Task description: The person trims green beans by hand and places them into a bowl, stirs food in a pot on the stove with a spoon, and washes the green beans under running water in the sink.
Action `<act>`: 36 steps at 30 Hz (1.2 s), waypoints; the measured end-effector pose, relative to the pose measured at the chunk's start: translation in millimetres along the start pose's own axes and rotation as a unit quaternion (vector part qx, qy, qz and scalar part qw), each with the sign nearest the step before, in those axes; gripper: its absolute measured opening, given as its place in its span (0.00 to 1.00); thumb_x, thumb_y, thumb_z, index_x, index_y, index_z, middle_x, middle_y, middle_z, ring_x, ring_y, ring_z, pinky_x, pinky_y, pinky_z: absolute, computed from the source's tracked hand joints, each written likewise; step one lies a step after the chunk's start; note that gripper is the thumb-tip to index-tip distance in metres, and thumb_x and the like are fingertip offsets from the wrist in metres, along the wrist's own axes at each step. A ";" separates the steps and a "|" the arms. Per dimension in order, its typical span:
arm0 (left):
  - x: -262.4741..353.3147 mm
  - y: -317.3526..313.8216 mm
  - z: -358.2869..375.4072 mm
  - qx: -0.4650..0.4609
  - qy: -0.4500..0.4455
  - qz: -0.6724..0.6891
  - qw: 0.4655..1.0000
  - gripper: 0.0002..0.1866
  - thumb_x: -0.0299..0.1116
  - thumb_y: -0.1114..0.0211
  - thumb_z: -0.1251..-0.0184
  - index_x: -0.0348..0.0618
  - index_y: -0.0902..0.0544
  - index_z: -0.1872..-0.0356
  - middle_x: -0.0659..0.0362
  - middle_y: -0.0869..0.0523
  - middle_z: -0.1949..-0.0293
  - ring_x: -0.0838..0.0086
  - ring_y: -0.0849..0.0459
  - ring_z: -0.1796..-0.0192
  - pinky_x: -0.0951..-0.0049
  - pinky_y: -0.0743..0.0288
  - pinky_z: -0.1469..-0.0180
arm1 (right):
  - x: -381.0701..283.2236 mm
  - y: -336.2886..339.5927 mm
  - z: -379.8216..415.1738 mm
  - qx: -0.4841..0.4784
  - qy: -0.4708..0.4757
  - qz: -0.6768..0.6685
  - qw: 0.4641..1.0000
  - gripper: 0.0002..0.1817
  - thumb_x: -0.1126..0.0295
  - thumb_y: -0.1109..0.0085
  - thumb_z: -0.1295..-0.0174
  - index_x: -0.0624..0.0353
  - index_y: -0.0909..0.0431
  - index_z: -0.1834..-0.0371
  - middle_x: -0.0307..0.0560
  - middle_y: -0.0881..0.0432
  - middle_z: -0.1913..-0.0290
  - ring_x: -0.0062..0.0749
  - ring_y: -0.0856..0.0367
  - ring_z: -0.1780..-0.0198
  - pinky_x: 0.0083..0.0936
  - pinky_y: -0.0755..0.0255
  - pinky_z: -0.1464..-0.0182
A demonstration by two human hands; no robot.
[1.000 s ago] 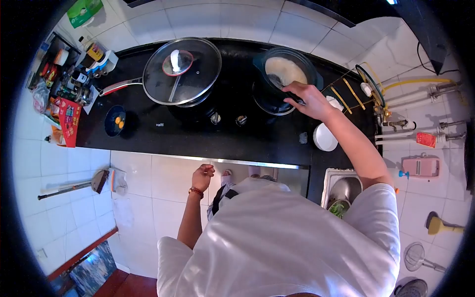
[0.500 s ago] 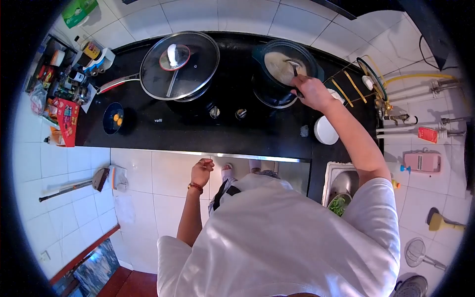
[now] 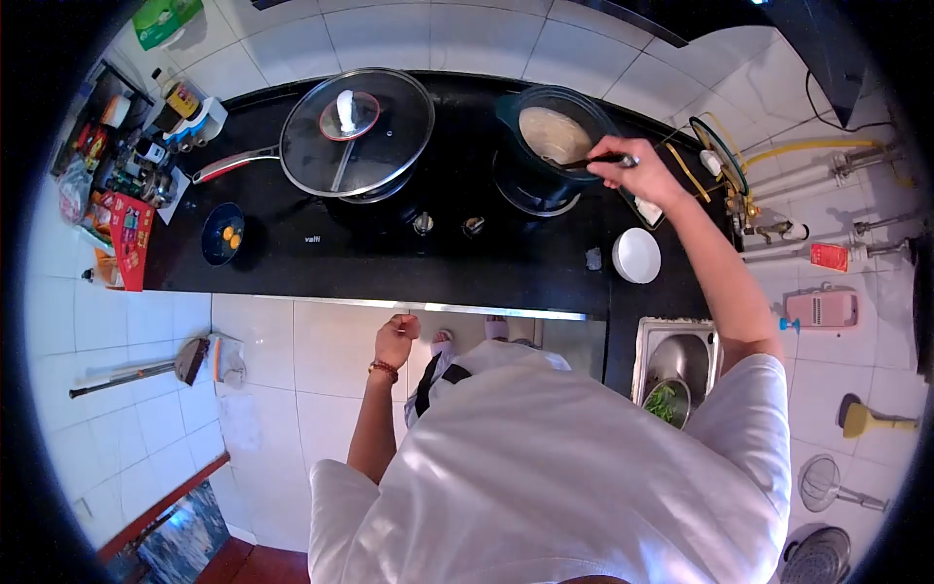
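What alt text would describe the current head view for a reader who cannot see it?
A person's right hand holds a utensil in a pot of pale liquid on a black stove. To the left are a pan under a glass lid and a bowl with yolks; the left hand is before the counter.

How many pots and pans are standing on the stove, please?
2. The lidded pan is on the left side of the stove. The open dark pot is on the right side, where the right hand holds a utensil at its rim.
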State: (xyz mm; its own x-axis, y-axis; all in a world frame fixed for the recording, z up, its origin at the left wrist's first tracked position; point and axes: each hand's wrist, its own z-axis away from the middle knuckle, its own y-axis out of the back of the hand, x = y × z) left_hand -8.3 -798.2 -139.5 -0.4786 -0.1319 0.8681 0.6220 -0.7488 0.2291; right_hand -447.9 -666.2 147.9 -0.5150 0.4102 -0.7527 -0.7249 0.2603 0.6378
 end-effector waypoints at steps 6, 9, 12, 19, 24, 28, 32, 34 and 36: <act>-12.3 6.3 3.7 0.016 -0.005 -0.005 1.000 0.10 0.23 0.42 0.40 0.37 0.19 0.58 0.58 0.13 0.69 0.76 0.15 0.67 0.77 0.21 0.59 | -4.9 -32.4 -2.4 0.036 0.226 0.250 0.941 0.12 0.69 0.34 0.45 0.63 0.23 0.62 0.57 0.18 0.61 0.55 0.20 0.60 0.38 0.25 0.57; -13.7 6.7 5.1 0.021 0.013 -0.007 1.000 0.10 0.22 0.43 0.40 0.38 0.19 0.58 0.58 0.13 0.68 0.76 0.15 0.68 0.77 0.21 0.59 | 5.6 -38.5 -6.2 0.053 0.236 0.296 0.924 0.13 0.69 0.35 0.44 0.64 0.25 0.60 0.57 0.19 0.60 0.54 0.20 0.59 0.40 0.25 0.57; -11.6 7.6 7.9 0.017 0.019 0.003 1.000 0.11 0.21 0.44 0.41 0.38 0.19 0.58 0.58 0.13 0.68 0.76 0.15 0.67 0.77 0.21 0.60 | 24.2 -39.4 -15.7 0.085 0.230 0.289 0.925 0.14 0.70 0.35 0.44 0.63 0.26 0.59 0.58 0.19 0.59 0.55 0.20 0.58 0.40 0.24 0.57; -7.7 4.6 3.0 -0.006 -0.004 -0.012 1.000 0.09 0.27 0.42 0.35 0.38 0.20 0.56 0.59 0.14 0.66 0.76 0.15 0.66 0.78 0.23 0.62 | 50.5 -45.9 -26.4 0.106 0.189 0.342 0.915 0.13 0.69 0.37 0.43 0.64 0.27 0.60 0.60 0.20 0.61 0.55 0.20 0.59 0.41 0.24 0.58; -5.4 5.9 -1.4 -0.015 -0.022 -0.043 0.999 0.09 0.29 0.41 0.32 0.37 0.20 0.55 0.59 0.14 0.65 0.77 0.16 0.66 0.77 0.23 0.64 | 43.8 -39.6 -10.1 0.100 0.186 0.336 0.918 0.14 0.68 0.36 0.44 0.64 0.27 0.61 0.60 0.20 0.62 0.54 0.20 0.59 0.42 0.25 0.58; -15.6 0.2 -5.0 -0.028 -0.016 -0.022 0.999 0.10 0.29 0.41 0.32 0.37 0.20 0.54 0.58 0.13 0.64 0.77 0.15 0.65 0.77 0.23 0.63 | 28.3 -29.0 13.2 0.115 0.166 0.260 0.944 0.14 0.67 0.34 0.45 0.64 0.24 0.62 0.57 0.18 0.61 0.54 0.20 0.58 0.39 0.26 0.57; -6.4 -7.5 -5.6 -0.025 0.004 -0.027 0.999 0.11 0.26 0.41 0.38 0.35 0.19 0.57 0.57 0.13 0.67 0.74 0.14 0.67 0.75 0.21 0.59 | 13.3 -16.9 25.8 0.080 0.144 0.188 0.968 0.16 0.66 0.33 0.45 0.66 0.21 0.58 0.57 0.17 0.59 0.48 0.17 0.56 0.32 0.26 0.53; -4.5 -7.6 -7.7 -0.026 -0.006 -0.039 0.999 0.11 0.27 0.40 0.38 0.35 0.19 0.56 0.57 0.13 0.67 0.74 0.14 0.66 0.76 0.21 0.59 | 5.6 -13.2 27.7 0.058 0.096 0.132 0.985 0.15 0.67 0.33 0.45 0.65 0.21 0.58 0.56 0.16 0.59 0.44 0.17 0.57 0.31 0.26 0.54; -3.9 -5.5 -10.0 -0.023 -0.013 -0.041 0.999 0.11 0.27 0.40 0.38 0.35 0.18 0.56 0.57 0.13 0.67 0.74 0.14 0.66 0.76 0.22 0.59 | 5.7 -13.4 25.7 0.048 0.072 0.084 0.993 0.14 0.68 0.33 0.45 0.64 0.20 0.58 0.55 0.16 0.59 0.40 0.16 0.57 0.30 0.26 0.53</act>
State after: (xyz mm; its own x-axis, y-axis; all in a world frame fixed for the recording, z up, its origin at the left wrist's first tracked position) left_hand -16.1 -800.1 -148.6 -0.5105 -0.0523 0.8583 0.5518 -0.7854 0.2803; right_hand -429.4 -644.9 139.2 -0.6907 0.3270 -0.6449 -0.5792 0.2838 0.7642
